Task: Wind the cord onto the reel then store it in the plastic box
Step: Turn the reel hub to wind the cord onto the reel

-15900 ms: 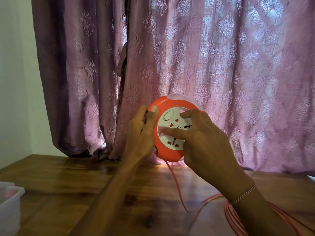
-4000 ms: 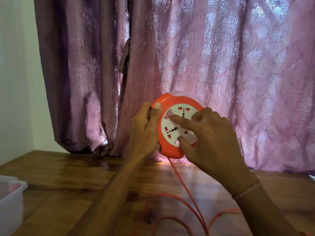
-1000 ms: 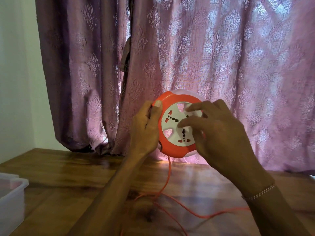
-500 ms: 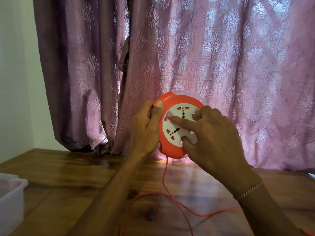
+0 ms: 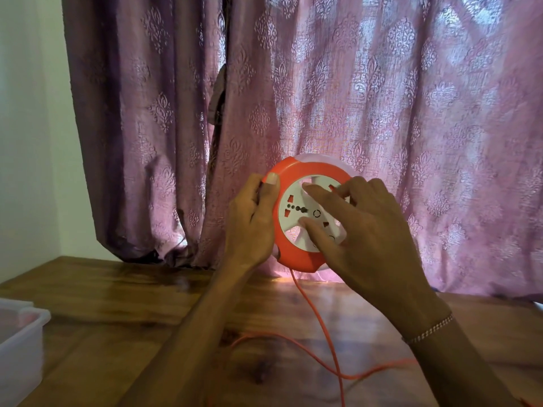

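Both hands hold the reel (image 5: 296, 218) upright above the tabletop (image 5: 117, 312): left hand (image 5: 249, 221) grips its orange rim, right hand (image 5: 361, 230) pinches the white socket face. Orange cord (image 5: 316, 312) trails down; plastic box (image 5: 20, 342) sits far left.

A home room: patterned mauve curtain (image 5: 382, 113) over a window, polished wooden table (image 5: 117, 304) below.
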Demonstrator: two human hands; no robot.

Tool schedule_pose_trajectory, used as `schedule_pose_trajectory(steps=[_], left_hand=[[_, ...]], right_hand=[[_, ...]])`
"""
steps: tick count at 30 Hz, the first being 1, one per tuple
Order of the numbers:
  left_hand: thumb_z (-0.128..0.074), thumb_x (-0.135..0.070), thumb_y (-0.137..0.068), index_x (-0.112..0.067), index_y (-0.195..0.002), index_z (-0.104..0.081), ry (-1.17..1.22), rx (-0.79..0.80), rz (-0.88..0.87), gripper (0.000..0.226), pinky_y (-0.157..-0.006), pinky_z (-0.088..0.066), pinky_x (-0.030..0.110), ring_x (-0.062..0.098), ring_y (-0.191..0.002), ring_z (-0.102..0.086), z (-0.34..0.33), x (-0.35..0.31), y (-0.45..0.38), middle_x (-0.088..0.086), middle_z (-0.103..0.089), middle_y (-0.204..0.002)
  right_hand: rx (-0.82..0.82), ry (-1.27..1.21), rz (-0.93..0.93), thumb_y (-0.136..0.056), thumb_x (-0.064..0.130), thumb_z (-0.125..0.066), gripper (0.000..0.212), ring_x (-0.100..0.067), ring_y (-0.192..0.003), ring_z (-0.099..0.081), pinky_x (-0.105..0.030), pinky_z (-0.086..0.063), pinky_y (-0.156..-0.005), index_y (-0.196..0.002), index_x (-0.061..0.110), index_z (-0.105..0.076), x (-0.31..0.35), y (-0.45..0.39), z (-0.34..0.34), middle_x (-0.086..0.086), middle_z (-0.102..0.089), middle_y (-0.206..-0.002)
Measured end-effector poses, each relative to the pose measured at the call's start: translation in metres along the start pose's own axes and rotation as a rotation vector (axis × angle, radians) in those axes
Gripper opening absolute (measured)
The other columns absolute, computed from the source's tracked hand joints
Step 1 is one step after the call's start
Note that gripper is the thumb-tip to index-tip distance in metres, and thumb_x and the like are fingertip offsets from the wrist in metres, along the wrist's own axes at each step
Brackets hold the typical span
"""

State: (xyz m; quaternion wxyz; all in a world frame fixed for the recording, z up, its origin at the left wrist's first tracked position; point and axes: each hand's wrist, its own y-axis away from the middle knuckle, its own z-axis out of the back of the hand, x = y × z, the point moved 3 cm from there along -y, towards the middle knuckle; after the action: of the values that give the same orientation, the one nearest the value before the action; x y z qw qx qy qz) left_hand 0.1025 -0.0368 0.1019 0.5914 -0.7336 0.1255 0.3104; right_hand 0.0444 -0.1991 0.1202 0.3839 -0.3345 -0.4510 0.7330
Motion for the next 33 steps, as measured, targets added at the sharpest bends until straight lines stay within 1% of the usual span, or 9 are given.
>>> schedule_pose_trajectory(steps=[2,5,12,17,20,23,27,30,33], left_hand=[[-0.045,-0.060,-0.096,-0.010,-0.090,-0.057,-0.002,0.005,0.006,0.052,-0.071,-0.055,0.062,0.046,-0.083,-0.066,0.0008,0.0014,-0.0011,0.021,-0.069,-0.085],[-0.044,-0.061,-0.096,-0.013,-0.089,-0.057,-0.001,-0.006,0.018,0.050,-0.072,-0.056,0.063,0.045,-0.084,-0.067,0.0020,0.0015,-0.0019,0.020,-0.069,-0.085],[-0.043,-0.061,-0.096,-0.005,-0.092,-0.056,0.000,-0.012,0.008,0.057,-0.071,-0.055,0.063,0.046,-0.082,-0.066,0.0031,-0.0005,-0.0019,0.024,-0.067,-0.087],[-0.045,-0.060,-0.096,-0.011,-0.090,-0.056,-0.011,-0.013,-0.003,0.051,-0.071,-0.055,0.062,0.046,-0.083,-0.066,0.0037,-0.0001,-0.0032,0.024,-0.068,-0.087],[-0.045,-0.056,-0.099,-0.016,-0.084,-0.055,-0.031,-0.016,-0.024,0.043,-0.070,-0.054,0.060,0.042,-0.080,-0.065,0.0029,0.0003,-0.0034,0.019,-0.067,-0.082],[-0.044,-0.057,-0.099,-0.016,-0.081,-0.051,-0.064,-0.006,-0.030,0.044,-0.069,-0.052,0.060,0.036,-0.072,-0.062,0.0008,0.0002,-0.0023,0.012,-0.062,-0.073],[-0.045,-0.050,-0.101,-0.012,-0.083,-0.052,-0.096,0.011,-0.022,0.043,-0.067,-0.051,0.054,0.020,-0.064,-0.053,-0.0017,-0.0009,0.0008,0.002,-0.057,-0.068],[-0.044,-0.051,-0.101,-0.012,-0.083,-0.053,-0.089,0.022,-0.017,0.044,-0.068,-0.053,0.055,0.030,-0.069,-0.061,-0.0027,-0.0022,0.0028,0.011,-0.063,-0.073],[-0.044,-0.048,-0.101,-0.010,-0.084,-0.054,-0.054,0.026,-0.002,0.043,-0.068,-0.055,0.054,0.035,-0.075,-0.065,-0.0030,-0.0015,0.0034,0.015,-0.066,-0.078]], right_hand=[[-0.003,-0.013,0.090,-0.090,0.021,-0.050,0.032,-0.030,-0.094,-0.051,-0.045,-0.045,-0.077,-0.114,0.022,-0.071,0.0012,0.0004,0.0033,-0.007,-0.063,-0.116],[0.080,0.008,0.190,-0.077,0.020,-0.034,0.048,-0.030,-0.102,-0.050,-0.041,-0.041,-0.079,-0.097,0.033,-0.076,0.0015,0.0017,0.0026,-0.005,-0.059,-0.134],[0.170,0.170,0.241,-0.070,0.013,-0.059,0.046,-0.034,-0.106,-0.044,-0.041,-0.027,-0.077,-0.106,0.035,-0.077,0.0077,0.0028,0.0009,-0.009,-0.058,-0.140],[0.184,0.245,0.221,-0.074,0.017,-0.048,0.052,-0.036,-0.101,-0.049,-0.040,-0.026,-0.072,-0.112,0.042,-0.074,0.0070,0.0034,-0.0007,-0.008,-0.057,-0.138],[0.151,0.244,0.159,-0.081,0.025,-0.037,0.054,-0.036,-0.101,-0.051,-0.041,-0.032,-0.072,-0.120,0.047,-0.067,0.0054,0.0027,-0.0011,-0.011,-0.058,-0.131],[0.128,0.218,0.049,-0.080,0.026,-0.065,0.056,-0.035,-0.093,-0.053,-0.042,-0.041,-0.072,-0.131,0.048,-0.058,0.0009,0.0041,-0.0034,-0.013,-0.059,-0.111],[0.090,0.164,-0.173,-0.079,0.068,-0.056,0.061,-0.032,-0.077,-0.063,-0.037,-0.048,-0.068,-0.133,0.041,-0.059,-0.0008,0.0043,-0.0016,-0.006,-0.068,-0.085],[0.038,0.164,-0.205,-0.080,0.075,-0.049,0.067,-0.027,-0.068,-0.067,-0.031,-0.048,-0.061,-0.127,0.030,-0.065,0.0018,0.0023,0.0011,0.002,-0.072,-0.071],[0.037,0.130,-0.168,-0.084,0.066,-0.055,0.058,-0.026,-0.078,-0.066,-0.034,-0.048,-0.068,-0.124,0.027,-0.067,0.0002,0.0014,0.0026,0.002,-0.073,-0.078]])
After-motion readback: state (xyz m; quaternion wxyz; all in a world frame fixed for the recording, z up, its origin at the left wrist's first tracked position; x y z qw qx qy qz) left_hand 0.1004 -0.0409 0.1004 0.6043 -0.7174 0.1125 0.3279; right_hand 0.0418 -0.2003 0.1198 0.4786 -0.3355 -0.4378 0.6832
